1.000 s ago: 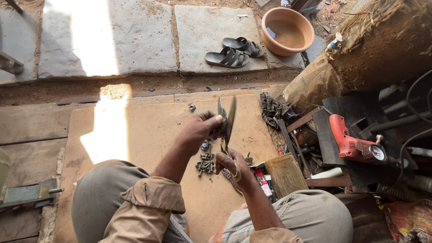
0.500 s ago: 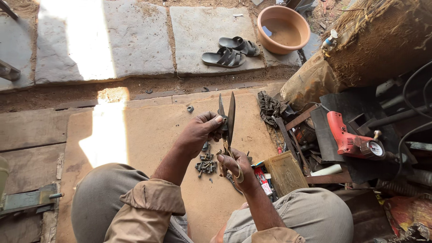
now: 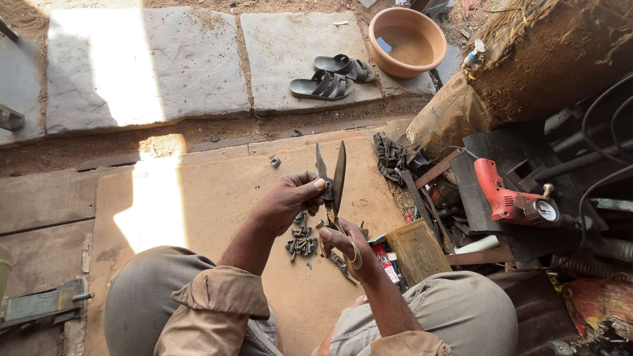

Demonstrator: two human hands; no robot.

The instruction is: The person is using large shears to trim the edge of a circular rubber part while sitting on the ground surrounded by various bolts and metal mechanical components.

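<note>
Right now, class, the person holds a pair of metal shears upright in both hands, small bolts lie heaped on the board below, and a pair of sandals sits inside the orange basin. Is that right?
Not quite. The sandals are not inside the orange basin; they lie on a stone slab beside it, as the head view shows. The rest holds: left hand and right hand hold the shears upright, bolts heaped below.

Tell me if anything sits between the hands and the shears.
Nothing visible does. The left hand already touches the shears at the pivot, and the right hand grips the handles below. The blades point up, a little apart. The pile of bolts lies on the board below.
</note>
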